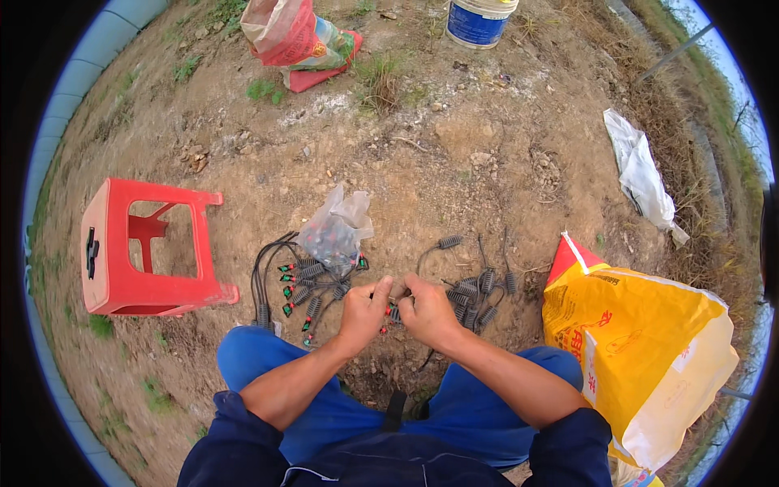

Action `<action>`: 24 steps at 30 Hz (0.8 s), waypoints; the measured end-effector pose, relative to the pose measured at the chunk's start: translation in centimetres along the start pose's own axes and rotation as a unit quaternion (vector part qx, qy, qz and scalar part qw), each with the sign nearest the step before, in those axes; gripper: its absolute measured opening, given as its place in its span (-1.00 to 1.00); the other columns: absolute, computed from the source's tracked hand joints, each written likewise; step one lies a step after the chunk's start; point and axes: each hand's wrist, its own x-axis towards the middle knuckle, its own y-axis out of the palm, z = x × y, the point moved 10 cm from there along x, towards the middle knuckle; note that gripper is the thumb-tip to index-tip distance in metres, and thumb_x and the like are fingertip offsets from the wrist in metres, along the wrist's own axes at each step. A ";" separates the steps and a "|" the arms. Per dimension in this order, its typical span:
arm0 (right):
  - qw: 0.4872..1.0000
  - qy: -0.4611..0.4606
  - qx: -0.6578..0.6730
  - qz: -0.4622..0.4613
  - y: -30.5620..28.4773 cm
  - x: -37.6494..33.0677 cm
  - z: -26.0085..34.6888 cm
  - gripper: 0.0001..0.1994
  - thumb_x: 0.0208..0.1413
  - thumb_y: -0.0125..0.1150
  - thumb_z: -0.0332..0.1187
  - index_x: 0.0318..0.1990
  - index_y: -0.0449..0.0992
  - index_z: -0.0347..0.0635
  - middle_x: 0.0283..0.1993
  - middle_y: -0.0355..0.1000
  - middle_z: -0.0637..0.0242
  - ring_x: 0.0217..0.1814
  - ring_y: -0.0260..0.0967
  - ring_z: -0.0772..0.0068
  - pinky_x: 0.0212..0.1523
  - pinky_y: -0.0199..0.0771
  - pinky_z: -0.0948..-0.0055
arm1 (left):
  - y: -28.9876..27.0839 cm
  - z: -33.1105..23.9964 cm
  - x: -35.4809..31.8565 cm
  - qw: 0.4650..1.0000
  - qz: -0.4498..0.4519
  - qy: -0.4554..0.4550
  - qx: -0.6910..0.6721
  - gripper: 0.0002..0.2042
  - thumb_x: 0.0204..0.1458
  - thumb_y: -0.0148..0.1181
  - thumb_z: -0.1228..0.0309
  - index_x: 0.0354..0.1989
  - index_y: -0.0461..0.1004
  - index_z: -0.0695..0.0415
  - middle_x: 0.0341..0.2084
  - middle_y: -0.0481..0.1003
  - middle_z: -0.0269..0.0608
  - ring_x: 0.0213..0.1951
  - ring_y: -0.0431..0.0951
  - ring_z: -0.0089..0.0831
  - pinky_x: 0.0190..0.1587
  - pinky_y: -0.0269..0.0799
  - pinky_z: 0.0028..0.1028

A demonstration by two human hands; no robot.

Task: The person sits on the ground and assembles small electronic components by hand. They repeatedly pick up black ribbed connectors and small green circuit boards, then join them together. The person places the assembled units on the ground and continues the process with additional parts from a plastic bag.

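My left hand (365, 312) and my right hand (428, 312) meet at the middle, both closed with thumbs and fingertips pinched close together. A small greyish piece shows between the fingertips; its kind is too small to tell. Just left of my hands lies a pile of coiled black tubes (305, 294) with green and red ends (288, 291). Another bunch of coiled black tubes (466, 290) lies on the right, without visible green ends. Behind the left pile sits a clear plastic bag (345, 221) with small dark and red pieces inside.
A red plastic stool (203, 243) lies on its side at left. To the right stands a yellow woven sack (641, 341). A white sheet (641, 170) lies farther off. At the back are a red sack (296, 36) and a blue-and-white bucket (477, 23) on bare soil.
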 end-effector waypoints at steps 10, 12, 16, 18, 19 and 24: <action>0.922 0.182 -0.326 0.106 -4.8 2.4 -19.5 -0.65 0.05 0.21 -0.24 -0.04 0.54 -0.21 -0.01 0.51 0.00 0.05 0.47 0.00 0.05 0.49 0.07 | -10.3 15.6 4.6 0.940 -0.202 -0.266 -0.070 -0.46 0.21 0.09 -0.01 -0.68 0.29 0.17 -0.81 0.23 -0.35 -0.83 0.20 -0.48 -0.79 0.07 -0.36; 0.899 0.185 -0.365 0.157 -3.8 0.8 -20.4 -0.68 0.06 0.20 -0.30 -0.02 0.56 -0.15 0.11 0.44 0.04 0.18 0.38 0.01 0.13 0.46 0.08 | -12.3 16.9 3.5 0.905 -0.257 -0.318 -0.119 -0.48 0.22 0.08 0.00 -0.64 0.28 0.16 -0.81 0.18 -0.37 -0.84 0.16 -0.47 -0.79 0.04 -0.34; 0.849 0.219 -0.419 0.234 -2.5 0.3 -21.5 -0.69 0.08 0.17 -0.37 0.00 0.56 -0.08 0.26 0.33 0.12 0.37 0.19 0.00 0.21 0.40 0.08 | -14.5 19.1 3.5 0.870 -0.294 -0.373 -0.136 -0.49 0.29 -0.03 -0.03 -0.59 0.23 0.11 -0.75 0.16 -0.30 -0.74 0.17 -0.41 -0.68 0.15 -0.25; 0.848 0.193 -0.436 0.230 -2.4 0.4 -21.4 -0.68 0.09 0.15 -0.39 0.02 0.55 -0.06 0.20 0.38 0.09 0.31 0.26 0.01 0.18 0.42 0.07 | -15.1 19.9 2.9 0.863 -0.283 -0.411 -0.082 -0.43 0.31 -0.14 -0.10 -0.53 0.33 0.19 -0.72 0.22 -0.19 -0.71 0.20 -0.34 -0.64 0.18 -0.19; 0.848 0.180 -0.444 0.227 -2.4 0.5 -21.3 -0.68 0.09 0.14 -0.40 0.03 0.54 -0.05 0.17 0.40 0.08 0.28 0.29 0.02 0.17 0.43 0.07 | -15.8 20.1 2.4 0.857 -0.285 -0.427 -0.050 -0.40 0.31 -0.16 -0.12 -0.50 0.37 0.23 -0.72 0.23 -0.18 -0.72 0.20 -0.32 -0.63 0.19 -0.18; 0.918 0.127 -0.331 0.176 -4.1 1.6 -18.5 -0.59 0.02 0.25 -0.30 0.07 0.49 -0.16 -0.01 0.48 -0.01 0.09 0.45 0.05 0.09 0.46 0.15 | -17.7 19.8 -0.4 0.848 -0.361 -0.387 -0.025 -0.49 0.26 -0.08 0.03 -0.25 0.46 0.36 -0.67 0.33 -0.11 -0.73 0.28 -0.23 -0.62 0.31 -0.14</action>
